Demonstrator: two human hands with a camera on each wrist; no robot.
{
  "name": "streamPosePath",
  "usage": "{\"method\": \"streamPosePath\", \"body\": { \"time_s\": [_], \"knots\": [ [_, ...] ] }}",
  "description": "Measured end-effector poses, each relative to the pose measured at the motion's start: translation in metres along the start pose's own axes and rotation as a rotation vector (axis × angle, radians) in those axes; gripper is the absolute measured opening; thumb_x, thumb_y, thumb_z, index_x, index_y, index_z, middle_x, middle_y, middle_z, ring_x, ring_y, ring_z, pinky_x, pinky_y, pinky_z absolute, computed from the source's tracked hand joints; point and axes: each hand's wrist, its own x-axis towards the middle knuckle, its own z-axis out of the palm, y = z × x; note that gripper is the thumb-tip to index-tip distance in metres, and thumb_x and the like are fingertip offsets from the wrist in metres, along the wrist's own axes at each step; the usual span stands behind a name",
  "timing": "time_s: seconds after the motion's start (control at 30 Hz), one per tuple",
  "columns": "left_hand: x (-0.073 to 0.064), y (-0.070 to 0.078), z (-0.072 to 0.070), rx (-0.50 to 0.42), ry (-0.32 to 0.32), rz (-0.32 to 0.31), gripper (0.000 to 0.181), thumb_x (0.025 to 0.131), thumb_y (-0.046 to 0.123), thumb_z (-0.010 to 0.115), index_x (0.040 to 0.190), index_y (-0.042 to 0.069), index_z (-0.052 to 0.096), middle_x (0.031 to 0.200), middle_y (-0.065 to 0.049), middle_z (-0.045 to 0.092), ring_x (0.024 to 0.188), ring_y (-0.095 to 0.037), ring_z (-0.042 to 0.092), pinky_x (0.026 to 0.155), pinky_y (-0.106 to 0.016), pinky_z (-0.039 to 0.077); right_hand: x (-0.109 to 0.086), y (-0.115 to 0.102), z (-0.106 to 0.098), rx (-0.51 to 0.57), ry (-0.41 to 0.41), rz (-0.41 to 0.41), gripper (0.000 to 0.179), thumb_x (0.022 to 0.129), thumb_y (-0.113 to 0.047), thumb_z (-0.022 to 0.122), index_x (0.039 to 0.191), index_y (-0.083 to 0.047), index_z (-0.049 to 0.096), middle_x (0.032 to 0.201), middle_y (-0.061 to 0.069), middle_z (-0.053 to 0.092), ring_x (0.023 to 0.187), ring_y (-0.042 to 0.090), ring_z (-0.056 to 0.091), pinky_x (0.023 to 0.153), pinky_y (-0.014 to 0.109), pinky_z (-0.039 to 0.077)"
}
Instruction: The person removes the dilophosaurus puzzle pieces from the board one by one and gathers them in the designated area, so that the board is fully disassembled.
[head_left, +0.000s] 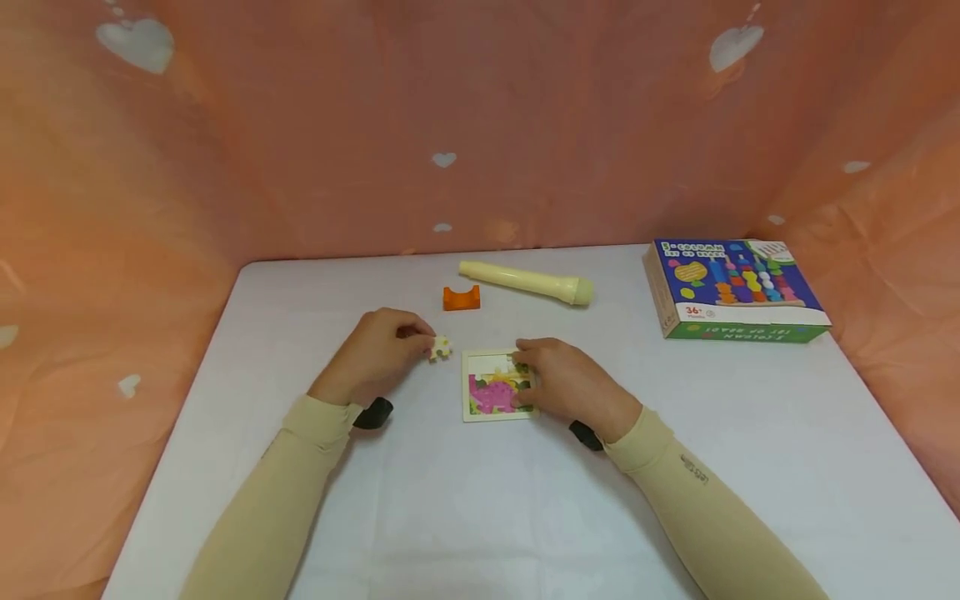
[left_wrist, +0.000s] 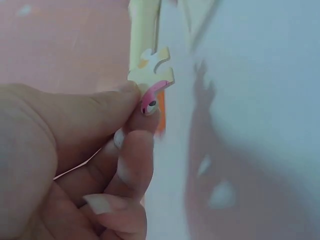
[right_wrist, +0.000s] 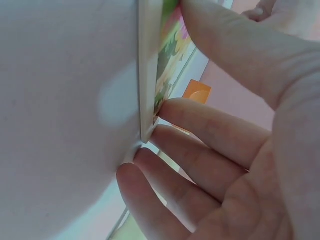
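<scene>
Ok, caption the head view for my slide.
The left hand pinches a puzzle piece beside a framed puzzle, which the right hand touches.

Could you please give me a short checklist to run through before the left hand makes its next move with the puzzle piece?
1. Left hand has the puzzle piece: ok, pinched at its edge.
2. Right hand touches the puzzle board: ok, at its right side.
3. Board has a space: ok, its upper-left area looks unfilled.
4. Piece is over the board: not ok, held to its left.
5. Orange block is off the board: ok, lying beyond it.
6. Piece matches the space: cannot tell.
</scene>
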Motion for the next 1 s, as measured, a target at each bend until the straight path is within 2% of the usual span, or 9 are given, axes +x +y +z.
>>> {"method": "streamPosePath", "body": {
  "time_s": [0.1,0.2,0.27,0.33,0.4,0.63,1.0],
  "knots": [
    [-0.007,-0.020,-0.022,0.019,0.031,-0.042,0.013,0.105,0.024,0.071,0.108,0.019,0.082,0.102,-0.003,0.078,0.091,-0.021,0.065,0.082,-0.036,0.054,-0.001,0.001,0.000,-0.001,0.009,0.001,0.057,0.092,-0.032,0.088,0.140,-0.006,0.072,0.160,0.013,0.058,0.150,0.036,0.054,0.124,0.052,0.044],
    [-0.014,-0.037,-0.038,0.038,0.034,-0.089,0.015,0.106,0.023,0.070,0.111,0.014,0.082,0.096,-0.008,0.077,0.079,-0.019,0.063,0.071,-0.032,0.053,-0.001,0.001,0.000,0.002,0.005,-0.001,0.057,0.092,-0.032,0.088,0.140,-0.005,0.072,0.160,0.013,0.059,0.150,0.036,0.054,0.124,0.052,0.043],
    [-0.017,-0.043,-0.045,0.040,0.027,-0.115,0.017,0.106,0.023,0.070,0.113,0.012,0.082,0.096,-0.009,0.077,0.077,-0.020,0.064,0.067,-0.031,0.053,-0.001,0.001,0.001,0.001,0.003,-0.004,0.057,0.092,-0.032,0.088,0.140,-0.005,0.072,0.160,0.013,0.059,0.150,0.036,0.054,0.125,0.052,0.043],
    [-0.018,-0.047,-0.049,0.050,0.024,-0.129,0.019,0.106,0.024,0.071,0.115,0.011,0.081,0.100,-0.009,0.078,0.081,-0.020,0.066,0.071,-0.031,0.053,-0.001,0.000,0.001,0.000,0.003,-0.009,0.057,0.092,-0.032,0.088,0.140,-0.005,0.072,0.159,0.014,0.059,0.150,0.036,0.054,0.124,0.052,0.044],
    [-0.019,-0.049,-0.051,0.067,0.023,-0.130,0.020,0.105,0.025,0.071,0.115,0.010,0.082,0.102,-0.008,0.079,0.085,-0.021,0.067,0.073,-0.032,0.053,-0.001,0.000,0.000,-0.003,0.006,-0.012,0.056,0.092,-0.032,0.088,0.139,-0.005,0.072,0.159,0.014,0.059,0.149,0.036,0.055,0.124,0.052,0.044],
    [-0.019,-0.051,-0.051,0.069,-0.004,-0.158,0.021,0.106,0.022,0.069,0.115,0.007,0.081,0.097,-0.007,0.078,0.081,-0.020,0.067,0.071,-0.031,0.053,-0.001,0.001,0.002,-0.015,0.011,-0.018,0.056,0.092,-0.032,0.088,0.139,-0.005,0.072,0.159,0.014,0.059,0.149,0.037,0.055,0.124,0.052,0.044],
    [-0.016,-0.053,-0.050,0.052,0.006,-0.166,0.019,0.105,0.021,0.070,0.112,0.007,0.080,0.089,-0.007,0.076,0.078,-0.019,0.065,0.068,-0.030,0.052,-0.002,0.002,0.001,-0.015,0.020,-0.014,0.057,0.092,-0.034,0.088,0.139,-0.006,0.072,0.160,0.013,0.059,0.149,0.036,0.055,0.123,0.052,0.045]
  ]
}}
